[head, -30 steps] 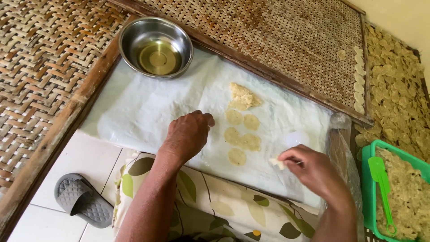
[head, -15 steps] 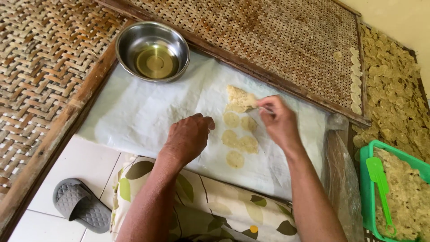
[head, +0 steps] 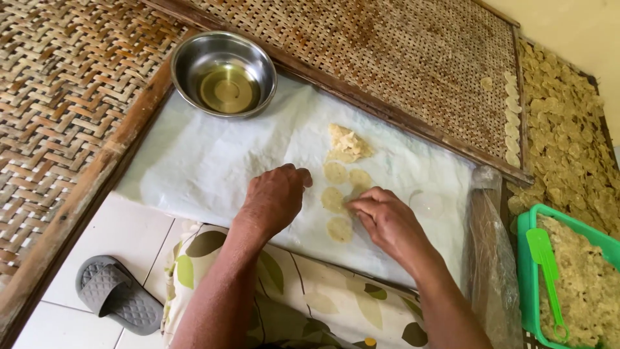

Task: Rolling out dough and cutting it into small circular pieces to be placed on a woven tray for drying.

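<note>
We are looking down at our two bare hands working over a pale, creased sheet of white plastic point(head: 213, 161) spread on the floor. Our left hand point(head: 274, 197) is lying palm down on the sheet, fingers curled loosely together and closing on nothing. Just to its right, a short column of small round flattened discs of pale yellow dough point(head: 335, 172) is lying on the sheet, and beyond the fingertips, further from us, a rough lump of the same yellow dough point(head: 347, 143) is sitting at the head of that column.

Our right hand point(head: 387, 223) is reaching in from the other side, its fingertips point(head: 356, 205) bunched together and pressing down among the discs, touching or nearly touching one; the fingers are hiding whether a bit of dough is pinched between them, so we cannot tell. One disc is lying just below and to the left of that hand.

Up and left of the left hand, a round stainless steel bowl holding a little yellowish oil point(head: 224, 73) is standing on the sheet's far corner. Well to the right of the right hand, a green plastic basket filled with pale dried chips point(head: 526, 258) is sitting with a green plastic spatula point(head: 546, 278) lying in it. A grey rubber sandal point(head: 116, 296) is resting on the white floor tiles near our left elbow.
</note>
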